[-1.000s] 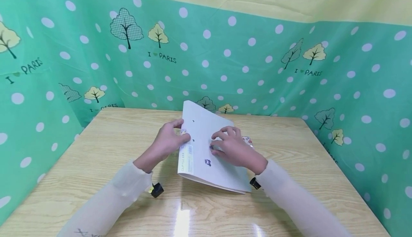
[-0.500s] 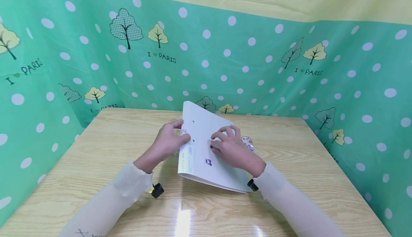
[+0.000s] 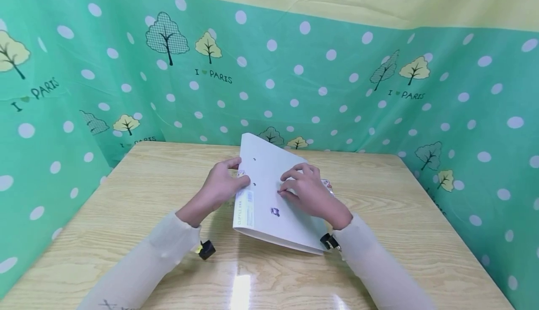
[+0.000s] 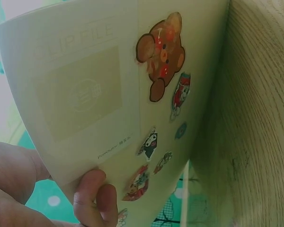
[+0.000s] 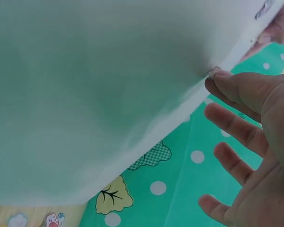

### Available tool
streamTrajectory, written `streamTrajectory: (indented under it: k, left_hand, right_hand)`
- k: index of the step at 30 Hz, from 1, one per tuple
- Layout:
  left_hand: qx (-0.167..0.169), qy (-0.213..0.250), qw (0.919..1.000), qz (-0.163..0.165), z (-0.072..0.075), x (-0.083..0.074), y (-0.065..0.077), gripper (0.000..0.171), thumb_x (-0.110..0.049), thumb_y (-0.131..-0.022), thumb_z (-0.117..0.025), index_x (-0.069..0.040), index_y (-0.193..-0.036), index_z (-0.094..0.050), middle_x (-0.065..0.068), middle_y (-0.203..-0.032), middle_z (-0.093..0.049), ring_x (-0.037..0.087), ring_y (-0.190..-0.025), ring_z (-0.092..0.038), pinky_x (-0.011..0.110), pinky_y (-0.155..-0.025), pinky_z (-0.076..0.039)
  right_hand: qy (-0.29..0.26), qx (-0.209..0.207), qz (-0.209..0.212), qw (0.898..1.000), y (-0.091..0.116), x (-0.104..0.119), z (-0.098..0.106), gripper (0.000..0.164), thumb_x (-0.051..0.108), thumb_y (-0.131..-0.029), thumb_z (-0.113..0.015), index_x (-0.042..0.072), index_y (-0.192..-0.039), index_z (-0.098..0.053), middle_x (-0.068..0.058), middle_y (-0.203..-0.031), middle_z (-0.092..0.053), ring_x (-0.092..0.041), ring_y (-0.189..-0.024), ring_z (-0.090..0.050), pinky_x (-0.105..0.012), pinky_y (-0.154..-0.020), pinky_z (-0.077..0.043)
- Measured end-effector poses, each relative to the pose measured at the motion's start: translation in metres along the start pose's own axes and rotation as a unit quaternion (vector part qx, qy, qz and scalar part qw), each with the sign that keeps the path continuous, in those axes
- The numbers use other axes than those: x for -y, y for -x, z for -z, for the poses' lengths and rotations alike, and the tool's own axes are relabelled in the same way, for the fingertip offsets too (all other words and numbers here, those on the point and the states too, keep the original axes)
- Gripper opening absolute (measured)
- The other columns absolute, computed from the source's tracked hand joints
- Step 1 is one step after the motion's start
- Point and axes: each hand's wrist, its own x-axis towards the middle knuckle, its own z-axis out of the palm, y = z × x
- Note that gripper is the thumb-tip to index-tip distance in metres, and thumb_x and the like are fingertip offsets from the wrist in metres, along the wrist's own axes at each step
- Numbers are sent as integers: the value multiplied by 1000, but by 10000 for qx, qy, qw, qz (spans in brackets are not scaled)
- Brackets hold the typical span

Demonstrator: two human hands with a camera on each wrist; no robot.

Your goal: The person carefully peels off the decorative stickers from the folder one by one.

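A white clip file folder [image 3: 263, 207] stands tilted on the table, its spine to the left. My left hand [image 3: 222, 184] grips the spine edge, thumb on the front cover and fingers behind. My right hand [image 3: 309, 190] is over the cover. Its thumb and index finger pinch a small sticker [image 5: 212, 72] right at the cover's surface, the other fingers spread. Below them on the cover is a small dark cartoon sticker [image 3: 274, 212]. In the left wrist view the back cover carries a brown bear sticker [image 4: 163, 54] and several smaller ones.
Behind the folder, partly hidden by my right hand, lies a colourful printed piece [image 3: 327, 186] on the wooden table [image 3: 379, 193]. A green polka-dot curtain [image 3: 294, 80] hangs behind and on both sides of the table.
The dark sticker seen under my right fingertips earlier is now mostly covered by the pinching thumb and index finger. The left hand and folder have stayed put.
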Motion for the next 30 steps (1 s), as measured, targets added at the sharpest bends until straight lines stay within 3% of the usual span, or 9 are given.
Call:
streamTrajectory:
  k: [6,16,24,30]
  left_hand:
    - [21,-46,10000,-49,0,0,1,77,-3,-90,-66,1,-159,-30,17,-148,-44,19,-75,-72,31,-64,-61]
    - [15,-85,9999,-55,-1,1,0,76,-4,-90,-66,0,-158,-32,18,-149,-45,20,-82,-72,30,-68,-61]
    - [-48,-185,9998,-110,-1,1,0,73,-7,-91,-67,-1,-157,-37,17,-146,-45,22,-91,-69,27,-72,-60]
    - [-23,-145,9999,-82,-3,2,1,71,-8,-91,-67,-3,-156,-39,15,-144,-46,23,-93,-69,29,-74,-60]
  right_hand:
    - [-127,97,-184,9997,-1,-6,2,5,24,-93,-78,21,-95,-81,1,-119,-70,-31,-123,-50,-65,-107,-33]
    - [-331,-190,-364,9986,3,-27,17,6,21,-95,-76,19,-97,-81,-4,-121,-70,-37,-123,-50,-68,-102,-30]
    - [-137,-337,-888,9954,10,-55,27,9,24,-97,-73,18,-98,-79,-8,-125,-69,-40,-125,-46,-68,-99,-31]
    - [362,-264,-1332,9901,17,-75,24,9,24,-97,-73,17,-94,-78,-9,-123,-69,-44,-123,-48,-71,-96,-35]
